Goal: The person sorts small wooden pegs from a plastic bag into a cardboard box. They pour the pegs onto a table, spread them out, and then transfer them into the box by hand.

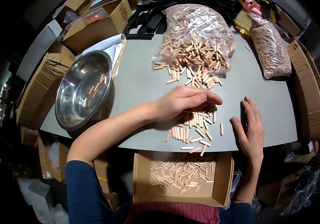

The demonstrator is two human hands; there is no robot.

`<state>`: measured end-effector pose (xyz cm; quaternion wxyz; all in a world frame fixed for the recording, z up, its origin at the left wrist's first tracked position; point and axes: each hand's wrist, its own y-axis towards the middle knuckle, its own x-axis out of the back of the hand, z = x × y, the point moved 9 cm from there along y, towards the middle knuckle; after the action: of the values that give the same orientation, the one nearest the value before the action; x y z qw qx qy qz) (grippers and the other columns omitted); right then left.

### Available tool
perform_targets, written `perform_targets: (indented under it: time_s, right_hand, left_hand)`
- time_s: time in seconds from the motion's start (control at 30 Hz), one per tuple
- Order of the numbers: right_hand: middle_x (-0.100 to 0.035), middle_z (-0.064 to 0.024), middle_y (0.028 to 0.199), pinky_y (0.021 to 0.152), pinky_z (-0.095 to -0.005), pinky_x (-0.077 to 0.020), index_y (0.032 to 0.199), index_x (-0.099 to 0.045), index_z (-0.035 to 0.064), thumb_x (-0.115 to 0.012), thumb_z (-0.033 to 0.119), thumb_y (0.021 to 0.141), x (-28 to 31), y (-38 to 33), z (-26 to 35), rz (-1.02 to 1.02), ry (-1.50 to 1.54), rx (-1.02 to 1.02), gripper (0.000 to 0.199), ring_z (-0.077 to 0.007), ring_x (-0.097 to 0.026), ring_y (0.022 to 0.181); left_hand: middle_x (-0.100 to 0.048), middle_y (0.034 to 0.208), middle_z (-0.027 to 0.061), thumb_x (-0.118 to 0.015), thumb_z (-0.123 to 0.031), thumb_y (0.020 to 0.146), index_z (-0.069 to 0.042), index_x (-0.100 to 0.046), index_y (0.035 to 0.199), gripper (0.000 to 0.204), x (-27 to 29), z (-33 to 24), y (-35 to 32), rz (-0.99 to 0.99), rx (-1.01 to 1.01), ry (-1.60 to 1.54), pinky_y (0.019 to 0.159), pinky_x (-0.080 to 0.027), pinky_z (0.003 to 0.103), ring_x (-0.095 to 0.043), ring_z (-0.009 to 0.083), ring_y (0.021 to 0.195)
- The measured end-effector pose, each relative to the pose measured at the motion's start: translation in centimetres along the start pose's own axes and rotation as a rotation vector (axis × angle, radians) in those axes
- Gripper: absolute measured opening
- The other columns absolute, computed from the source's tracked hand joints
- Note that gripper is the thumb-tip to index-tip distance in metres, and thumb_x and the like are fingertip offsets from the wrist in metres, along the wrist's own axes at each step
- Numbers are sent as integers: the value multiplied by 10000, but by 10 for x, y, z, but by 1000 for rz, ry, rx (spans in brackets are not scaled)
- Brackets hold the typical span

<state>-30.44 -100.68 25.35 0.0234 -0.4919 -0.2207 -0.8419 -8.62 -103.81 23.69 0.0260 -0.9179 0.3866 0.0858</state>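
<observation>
My left hand [186, 100] reaches across the middle of the table, fingers stretched and slightly curved over a spread of wooden dowel pins [195, 120]. Its palm side faces those dowels and is partly hidden; I see nothing gripped. To the right, my right hand [250, 128] rests on the tabletop with fingers straight and thumb apart, holding nothing. A single dowel [221, 129] lies between it and the spread. Just beyond my left hand, a large clear plastic bag [197, 22] spills more dowels from its mouth. Below the table's near edge, an open cardboard box [139, 179] holds many loose dowels.
A steel bowl [67, 108] with several dowels in it sits at the left of the grey table [137, 71]. A second, filled bag of dowels [270, 48] lies at the far right. Cardboard boxes [309, 89] flank the right edge, with more boxes [96, 28] at back left.
</observation>
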Motion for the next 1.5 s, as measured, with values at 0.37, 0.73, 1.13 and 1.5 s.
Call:
perform_targets:
  time_s: [0.37,0.73,1.13,1.5]
  right_hand:
    - [-595,-264,1529,1226,-517,-416,1429,-612,-51,-753,258,1008,3,-2,-1,-47,-5,47,541,-465,-537,1448]
    - [-585,-284,1521,1187,-512,-450,1489,-548,-52,-760,262,1004,5,0,-1,-83,68,12,616,-475,-568,1399]
    - [-588,-306,1483,1153,-496,-476,1523,-496,-58,-788,227,975,9,-1,-8,-80,133,5,683,-472,-581,1358]
    - [-482,-315,1595,1261,-559,-333,1538,-482,-60,-679,284,1045,-6,5,-4,29,-34,105,632,-492,-450,1489]
  left_hand:
    - [-631,1511,223,-567,-239,1116,32,-660,1430,425,-96,-6,-48,409,-459,632,1278,-364,533,-531,397,1477]
    - [-507,1584,289,-713,-390,1019,-67,-604,1501,589,39,-49,20,-580,-358,1509,1275,-239,643,-366,495,1554]
    - [-513,1498,218,-634,-408,1042,-171,-622,1452,474,37,-26,53,-631,-221,1615,1185,-230,663,-392,428,1428]
    - [-385,1603,252,-622,-451,1052,-97,-416,1624,703,-10,-9,-13,-509,-120,1564,1248,-189,613,-302,456,1507]
